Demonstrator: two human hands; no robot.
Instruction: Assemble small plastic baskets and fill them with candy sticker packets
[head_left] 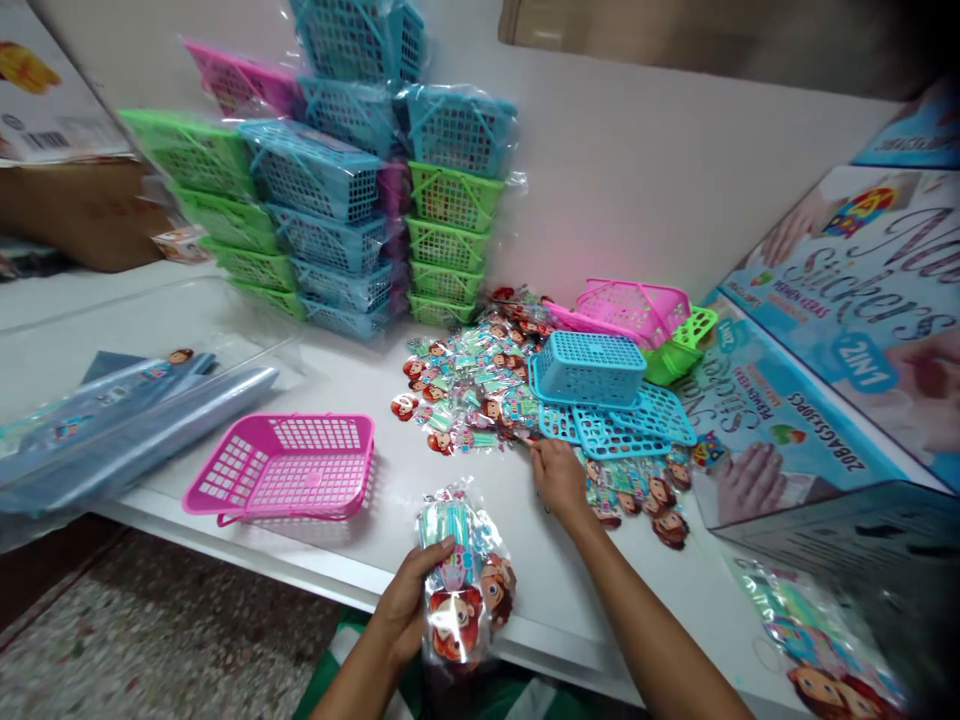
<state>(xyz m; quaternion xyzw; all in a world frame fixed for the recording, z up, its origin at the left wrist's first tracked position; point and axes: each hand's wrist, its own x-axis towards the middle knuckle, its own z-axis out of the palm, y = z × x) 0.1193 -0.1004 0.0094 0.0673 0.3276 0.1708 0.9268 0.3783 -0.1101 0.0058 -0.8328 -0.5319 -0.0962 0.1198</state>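
My left hand [411, 600] grips a small bundle of clear plastic packets [455, 570] at the table's front edge, thumb on top. Each shows a red-haired cartoon doll head and pale green strips. My right hand [559, 478] reaches to the near edge of a loose pile of similar packets [480, 375]. Its fingers are curled together at the pile, and what they pinch, if anything, is hidden. An upright pink basket [300, 465] with nothing in it stands to the left of my hands. An upturned blue basket [589, 370] lies on the pile, with blue lattice pieces [637, 420] beneath.
Wrapped baskets in blue [322, 175], green [454, 205] and pink are stacked at the back. Pink baskets [634, 305] lie at right, beside printed boxes [795, 420]. Plastic sheets [142, 430] cover the left end. More packets [825, 650] lie at front right.
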